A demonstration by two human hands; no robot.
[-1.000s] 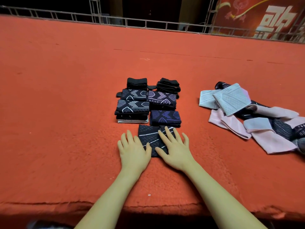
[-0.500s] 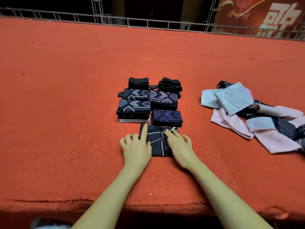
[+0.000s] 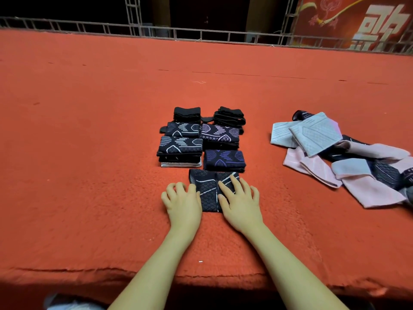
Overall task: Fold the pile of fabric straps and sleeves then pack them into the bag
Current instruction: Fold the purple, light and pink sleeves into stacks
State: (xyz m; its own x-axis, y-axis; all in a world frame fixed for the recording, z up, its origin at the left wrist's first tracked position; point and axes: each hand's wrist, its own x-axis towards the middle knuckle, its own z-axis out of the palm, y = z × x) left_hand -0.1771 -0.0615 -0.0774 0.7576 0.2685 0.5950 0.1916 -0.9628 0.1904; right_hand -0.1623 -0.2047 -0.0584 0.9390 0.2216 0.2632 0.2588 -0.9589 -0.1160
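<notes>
The dark sleeve (image 3: 207, 191) with the white line pattern is lying flat on the orange counter (image 3: 89, 153), right near the front edge and just in front of the folded stacks. It looks folded over itself, with a seam or edge running down its middle.

The left hand (image 3: 183, 203) sits at the sleeve's left edge, fingers curled down at the tips; can't really tell if they're hooked under the fabric or just on the felt beside it. The right hand (image 3: 240, 203) lies palm down with fingers spread straight, pressing on the right half of the sleeve.

Just behind it are the folded stacks (image 3: 201, 139), set in two columns: patterned dark pieces in front, plain black ones at the back, and a pale piece at the bottom of the front left stack. The nearest one, with purple markings, almost touches the sleeve's far edge.

Well off to the right is the unfolded pile (image 3: 339, 153), a loose jumble of grey, pink and dark sleeves overlapping each other. A metal railing (image 3: 201, 34) runs along the counter's far edge, with a red banner (image 3: 357, 21) at top right.
</notes>
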